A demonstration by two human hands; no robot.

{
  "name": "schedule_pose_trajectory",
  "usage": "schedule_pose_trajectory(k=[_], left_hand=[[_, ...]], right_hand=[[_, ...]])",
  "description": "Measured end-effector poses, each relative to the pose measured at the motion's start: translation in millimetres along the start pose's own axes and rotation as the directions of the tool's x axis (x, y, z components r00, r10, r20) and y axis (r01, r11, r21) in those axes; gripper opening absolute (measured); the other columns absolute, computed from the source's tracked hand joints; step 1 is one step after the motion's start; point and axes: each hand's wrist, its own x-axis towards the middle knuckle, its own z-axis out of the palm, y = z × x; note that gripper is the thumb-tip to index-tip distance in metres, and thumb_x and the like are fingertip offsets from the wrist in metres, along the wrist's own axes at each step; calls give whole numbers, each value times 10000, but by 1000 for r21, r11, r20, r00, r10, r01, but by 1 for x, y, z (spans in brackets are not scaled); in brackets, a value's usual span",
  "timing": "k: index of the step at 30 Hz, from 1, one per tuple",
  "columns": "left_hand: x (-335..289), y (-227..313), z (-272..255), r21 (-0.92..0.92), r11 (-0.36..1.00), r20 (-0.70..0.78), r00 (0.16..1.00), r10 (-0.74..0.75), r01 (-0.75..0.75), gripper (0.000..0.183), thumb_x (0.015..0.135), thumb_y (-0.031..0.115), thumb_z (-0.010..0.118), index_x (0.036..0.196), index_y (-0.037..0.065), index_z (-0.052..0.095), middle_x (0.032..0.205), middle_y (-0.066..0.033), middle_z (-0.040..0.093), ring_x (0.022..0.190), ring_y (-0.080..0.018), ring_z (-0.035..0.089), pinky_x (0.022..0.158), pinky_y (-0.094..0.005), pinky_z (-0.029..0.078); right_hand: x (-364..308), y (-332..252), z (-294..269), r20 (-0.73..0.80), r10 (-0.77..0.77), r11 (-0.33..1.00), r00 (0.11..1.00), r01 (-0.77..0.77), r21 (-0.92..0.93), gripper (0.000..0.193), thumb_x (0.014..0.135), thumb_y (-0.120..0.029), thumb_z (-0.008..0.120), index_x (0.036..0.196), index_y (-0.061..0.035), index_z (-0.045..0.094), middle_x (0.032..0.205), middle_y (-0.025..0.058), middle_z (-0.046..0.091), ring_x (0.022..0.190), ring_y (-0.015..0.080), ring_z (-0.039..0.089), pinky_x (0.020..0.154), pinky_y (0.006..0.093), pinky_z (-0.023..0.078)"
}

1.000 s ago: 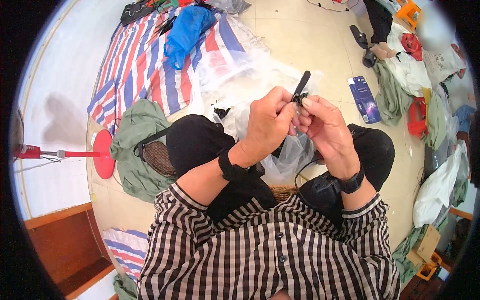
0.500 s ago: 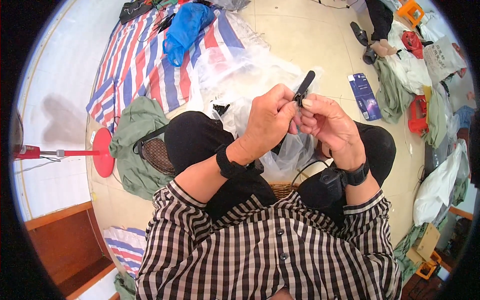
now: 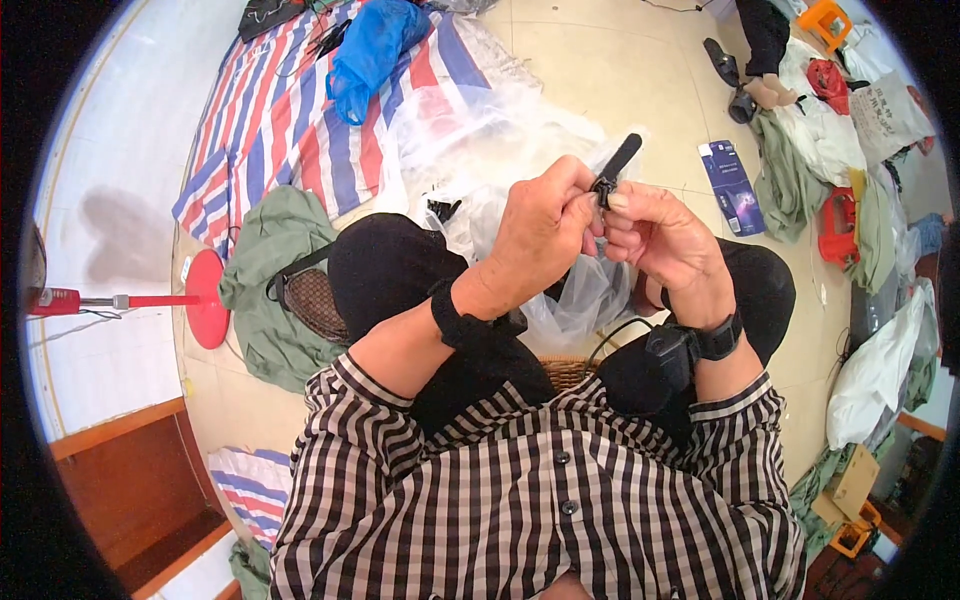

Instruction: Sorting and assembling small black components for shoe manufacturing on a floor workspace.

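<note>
My left hand (image 3: pixel 540 225) and my right hand (image 3: pixel 668 240) meet over my lap, fingers closed in a pinch. Between them they grip a small black strap-like piece (image 3: pixel 624 157); its flat, rounded end sticks up past the fingertips, and its lower part is hidden by my fingers. What exact kind of piece it is cannot be made out. Below the hands lies a clear plastic bag (image 3: pixel 580 310), spread between my knees. Several small black pieces (image 3: pixel 442 210) show at the bag's left part. Black bands circle both wrists.
Left, a green cloth (image 3: pixel 270 330) lies beside a red round stand base (image 3: pixel 206 300). A striped sheet (image 3: pixel 250 130) carries a blue plastic bag (image 3: pixel 375 60). Right, a dark blue box (image 3: pixel 735 190) lies near piled bags and clothes (image 3: pixel 790 185). A wicker edge (image 3: pixel 567 372) shows between my legs.
Both hands have shifted very slightly, and the black piece's rounded end has moved a little to the right, leaning more. The grip stays the same.
</note>
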Motion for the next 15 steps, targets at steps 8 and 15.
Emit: schedule_pose_trajectory(k=[8, 15], left_hand=[[3, 8, -3, 72, 997, 37, 999, 38, -41, 15, 855, -9, 484, 849, -21, 491, 612, -70, 595, 493, -98, 550, 435, -226, 425], [2, 12, -3, -40, 996, 23, 997, -73, 74, 23, 843, -19, 481, 854, -25, 500, 616, -81, 602, 489, -96, 544, 429, -220, 411]], right_hand=[[-1, 0, -4, -2, 0, 1000, 1000, 0, 29, 148, 812, -130, 606, 708, -62, 527, 618, -10, 445, 555, 104, 460, 524, 244, 412], [-2, 7, 13, -182, -277, 941, 944, 228, -251, 118, 826, -128, 599, 822, -20, 552, 636, 6, 504, 566, 102, 480, 548, 228, 422]])
